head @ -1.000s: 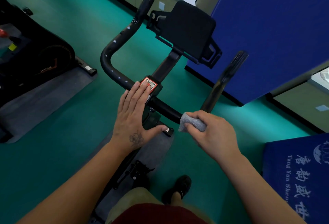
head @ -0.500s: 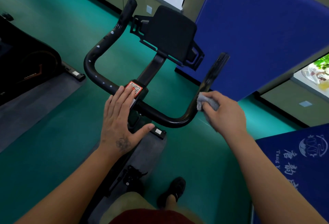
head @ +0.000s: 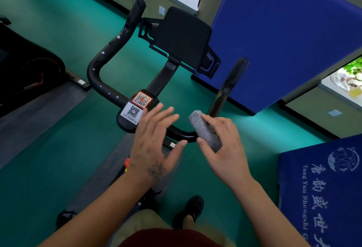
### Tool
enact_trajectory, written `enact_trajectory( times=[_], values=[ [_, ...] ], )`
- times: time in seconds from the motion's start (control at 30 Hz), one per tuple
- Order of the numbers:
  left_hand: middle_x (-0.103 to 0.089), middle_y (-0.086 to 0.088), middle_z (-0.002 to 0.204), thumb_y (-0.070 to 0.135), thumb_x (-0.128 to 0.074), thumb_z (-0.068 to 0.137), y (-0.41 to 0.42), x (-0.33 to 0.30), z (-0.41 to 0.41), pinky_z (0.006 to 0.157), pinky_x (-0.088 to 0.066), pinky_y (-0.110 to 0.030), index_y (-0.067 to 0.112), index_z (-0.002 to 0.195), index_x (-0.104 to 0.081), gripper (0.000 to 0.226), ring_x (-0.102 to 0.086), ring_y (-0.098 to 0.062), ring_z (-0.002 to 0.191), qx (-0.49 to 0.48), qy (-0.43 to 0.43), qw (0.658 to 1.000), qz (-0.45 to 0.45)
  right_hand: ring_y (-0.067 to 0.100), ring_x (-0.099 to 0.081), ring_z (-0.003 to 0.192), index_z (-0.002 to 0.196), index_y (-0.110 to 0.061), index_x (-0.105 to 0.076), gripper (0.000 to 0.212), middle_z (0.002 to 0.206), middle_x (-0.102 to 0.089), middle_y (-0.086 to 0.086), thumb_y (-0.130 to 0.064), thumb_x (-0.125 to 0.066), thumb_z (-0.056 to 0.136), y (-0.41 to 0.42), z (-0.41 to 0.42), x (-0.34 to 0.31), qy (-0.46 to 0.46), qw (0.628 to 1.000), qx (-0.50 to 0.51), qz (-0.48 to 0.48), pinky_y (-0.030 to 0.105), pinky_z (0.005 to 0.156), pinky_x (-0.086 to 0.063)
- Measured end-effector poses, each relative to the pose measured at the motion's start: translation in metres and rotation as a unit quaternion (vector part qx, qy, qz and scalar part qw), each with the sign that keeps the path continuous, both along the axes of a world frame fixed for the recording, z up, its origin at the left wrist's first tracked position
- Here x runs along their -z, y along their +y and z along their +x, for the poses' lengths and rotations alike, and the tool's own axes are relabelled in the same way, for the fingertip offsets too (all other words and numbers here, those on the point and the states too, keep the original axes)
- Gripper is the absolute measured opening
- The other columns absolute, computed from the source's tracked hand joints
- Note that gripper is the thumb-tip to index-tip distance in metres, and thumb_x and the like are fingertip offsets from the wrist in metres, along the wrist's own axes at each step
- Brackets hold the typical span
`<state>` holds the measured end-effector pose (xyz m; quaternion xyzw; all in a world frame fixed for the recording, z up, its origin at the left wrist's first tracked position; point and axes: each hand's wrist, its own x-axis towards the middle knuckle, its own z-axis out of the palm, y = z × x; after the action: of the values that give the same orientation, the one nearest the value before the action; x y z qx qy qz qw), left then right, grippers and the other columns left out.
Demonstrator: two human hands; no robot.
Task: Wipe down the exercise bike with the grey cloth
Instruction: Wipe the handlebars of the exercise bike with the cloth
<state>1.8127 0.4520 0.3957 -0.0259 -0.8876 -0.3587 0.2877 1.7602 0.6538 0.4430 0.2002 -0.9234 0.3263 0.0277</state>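
Head view: right hand (head: 225, 144) grips the folded grey fleece cloth (head: 204, 130) just above the curved black tubular handlebar (head: 101, 66) of the exercise bike, while left hand (head: 154, 139) hovers with fingers spread, holding nothing. Probably a regrip or handover between strokes; the left bar looks next. Black tablet holder (head: 184, 37) crowds the middle, blue padded mat (head: 274, 31) just beyond.

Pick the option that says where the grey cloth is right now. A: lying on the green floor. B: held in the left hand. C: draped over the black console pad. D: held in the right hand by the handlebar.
D: the right hand grips the rolled grey cloth beside the handlebar, while the left hand is open and holds nothing.
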Motion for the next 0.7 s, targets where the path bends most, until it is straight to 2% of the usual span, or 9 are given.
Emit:
enact_trajectory(
  times=[0.1,0.23,0.33,0.43,0.5,0.6,0.7],
  values=[
    [-0.062,-0.009,0.145,0.023,-0.081,0.093,0.021,-0.009,-0.003,0.119,-0.04,-0.055,0.004,0.135,-0.067,0.047,-0.052,-0.03,0.143,0.041,0.003,0.999,0.004,0.011,-0.057,0.119,0.138,-0.03,-0.061,0.049,0.127,-0.059,-0.018,-0.017,-0.075,0.093,0.01,-0.003,0.0,-0.03,0.998,-0.02,-0.052,0.037,0.099,-0.051],
    [-0.063,-0.011,0.136,0.023,-0.079,0.094,0.04,-0.019,-0.01,0.11,-0.048,-0.045,0.005,0.128,-0.07,0.039,-0.058,-0.029,0.128,0.058,0.003,0.998,-0.022,0.012,-0.061,0.121,0.126,-0.03,-0.067,0.031,0.127,-0.066,-0.019,-0.019,-0.06,0.098,0.024,-0.014,0.004,-0.096,0.987,-0.021,-0.127,0.042,0.097,-0.053],
    [-0.063,-0.009,0.135,0.03,-0.076,0.095,0.05,-0.024,-0.014,0.109,-0.049,-0.043,0.008,0.127,-0.07,0.039,-0.059,-0.028,0.127,0.047,-0.026,0.997,-0.062,0.013,-0.065,0.119,0.121,-0.03,-0.067,0.031,0.124,-0.07,-0.017,-0.008,-0.054,0.103,0.03,-0.022,0.003,-0.165,0.967,-0.028,-0.193,0.038,0.099,-0.053],
    [-0.063,-0.006,0.134,0.037,-0.076,0.094,0.055,-0.025,-0.019,0.11,-0.048,-0.042,0.011,0.131,-0.067,0.046,-0.058,-0.027,0.126,0.03,-0.065,0.993,-0.096,0.015,-0.068,0.111,0.116,-0.024,-0.066,0.033,0.121,-0.074,-0.01,0.002,-0.049,0.105,0.034,-0.032,0.005,-0.2,0.948,-0.046,-0.242,0.029,0.094,-0.052],
    [-0.064,-0.004,0.139,0.042,-0.076,0.094,0.058,-0.022,-0.021,0.114,-0.047,-0.041,0.009,0.139,-0.065,0.056,-0.058,-0.025,0.13,0.024,-0.091,0.99,-0.11,0.017,-0.07,0.103,0.114,-0.022,-0.064,0.026,0.118,-0.076,-0.005,-0.003,-0.049,0.105,0.037,-0.043,0.007,-0.212,0.939,-0.054,-0.267,0.027,0.088,-0.052],
    [-0.064,-0.005,0.149,0.054,-0.07,0.095,0.063,-0.016,-0.022,0.12,-0.044,-0.039,0.006,0.146,-0.062,0.07,-0.058,-0.022,0.138,0.004,-0.133,0.981,-0.144,0.02,-0.071,0.089,0.113,-0.021,-0.065,0.016,0.113,-0.076,-0.002,-0.014,-0.052,0.106,0.046,-0.061,0.013,-0.206,0.936,-0.048,-0.283,0.034,0.08,-0.056],
    [-0.056,-0.008,0.158,0.061,-0.058,0.099,0.071,-0.016,-0.019,0.127,-0.033,-0.038,0.005,0.154,-0.055,0.078,-0.054,-0.022,0.146,-0.024,-0.183,0.959,-0.216,0.025,-0.07,0.079,0.109,-0.024,-0.065,0.012,0.106,-0.076,0.0,-0.024,-0.054,0.103,0.06,-0.079,0.019,-0.199,0.928,-0.028,-0.313,0.038,0.072,-0.056]
  ],
)
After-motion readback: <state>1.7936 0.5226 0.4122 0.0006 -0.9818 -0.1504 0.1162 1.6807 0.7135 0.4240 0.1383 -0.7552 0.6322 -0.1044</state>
